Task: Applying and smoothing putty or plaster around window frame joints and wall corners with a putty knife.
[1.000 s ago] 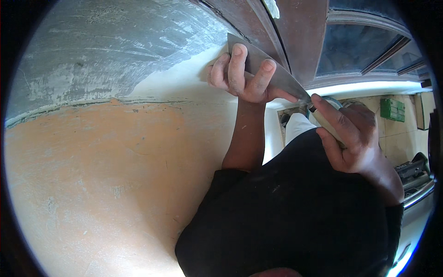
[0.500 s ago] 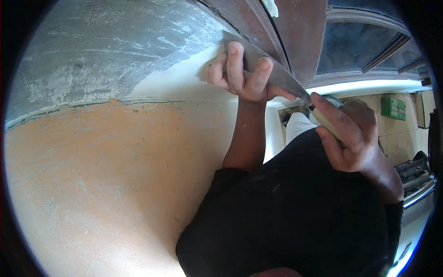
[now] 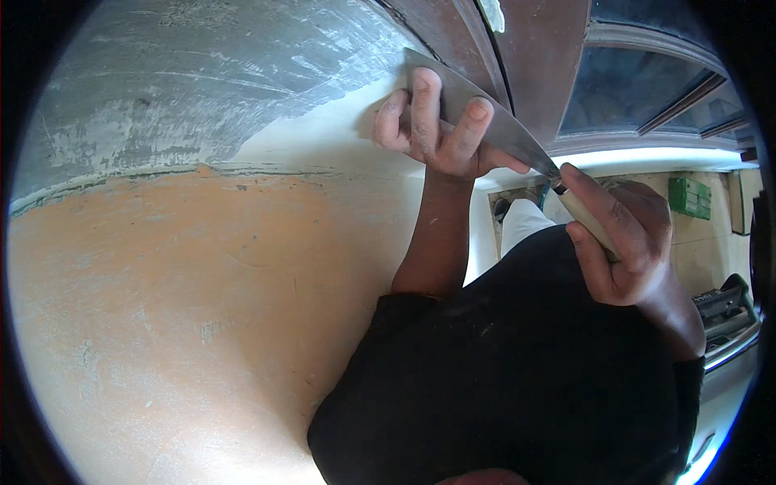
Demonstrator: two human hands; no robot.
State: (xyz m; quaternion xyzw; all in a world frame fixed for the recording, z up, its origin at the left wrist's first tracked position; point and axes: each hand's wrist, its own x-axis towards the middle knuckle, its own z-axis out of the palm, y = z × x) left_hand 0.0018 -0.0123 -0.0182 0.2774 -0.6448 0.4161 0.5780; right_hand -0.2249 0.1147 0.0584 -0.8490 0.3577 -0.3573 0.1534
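Note:
A putty knife (image 3: 517,136) with a wide grey metal blade and a pale handle slants across the upper middle. My right hand (image 3: 634,242) is closed around its handle, the index finger stretched toward the blade. Against the blade my left hand (image 3: 453,133) presses with spread, bent fingers, steadying it. The blade's far end touches the wall by the door frame, beside a patch of smooth white putty (image 3: 307,133). Grey scraped plaster (image 3: 194,89) covers the wall's upper part. Below it lies orange-painted wall (image 3: 186,283).
A brown wooden frame (image 3: 537,65) with dark glass panes (image 3: 630,85) borders the wall at upper right. On the tiled floor stands a green box (image 3: 689,198). A dark object (image 3: 723,311) lies near the right rim.
Both hands and the putty knife have shifted slightly right in the picture, along with the door frame. The grip on the tool looks the same.

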